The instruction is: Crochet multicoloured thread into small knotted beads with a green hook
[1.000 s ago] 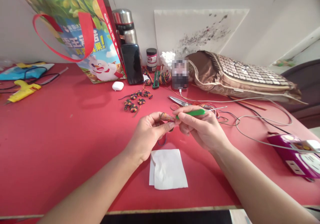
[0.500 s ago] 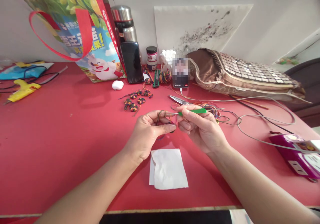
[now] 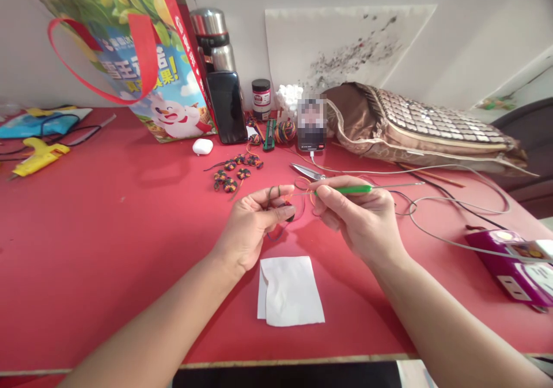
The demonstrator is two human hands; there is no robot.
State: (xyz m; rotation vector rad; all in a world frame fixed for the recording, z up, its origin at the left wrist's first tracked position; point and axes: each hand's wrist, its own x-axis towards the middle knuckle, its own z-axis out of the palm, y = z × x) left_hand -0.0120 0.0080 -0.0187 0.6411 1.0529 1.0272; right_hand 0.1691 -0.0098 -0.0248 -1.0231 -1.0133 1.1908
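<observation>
My right hand (image 3: 360, 215) grips a green-handled crochet hook (image 3: 352, 190) between thumb and fingers, its thin tip pointing left toward my other hand. My left hand (image 3: 254, 223) pinches a small dark piece of crochet (image 3: 288, 212) between thumb and fingers, with yarn looped over the index finger. A strand of yarn (image 3: 276, 237) hangs below the left fingers. Whether the hook's tip sits inside a loop is too small to tell. Beyond the left hand lie several small multicoloured crocheted pieces (image 3: 230, 185) on the red table.
A folded white tissue (image 3: 294, 296) lies before me. Farther back are scissors (image 3: 307, 172), a yarn ball (image 3: 286, 130), a black phone (image 3: 227, 108) and an earbud case (image 3: 203, 146). A yellow glue gun (image 3: 38, 157) is left; a purple power strip (image 3: 496, 261) and a cable are right.
My right hand has drawn the crochet hook to the right, away from my left hand. My left hand has shifted slightly left and still pinches the crochet piece.
</observation>
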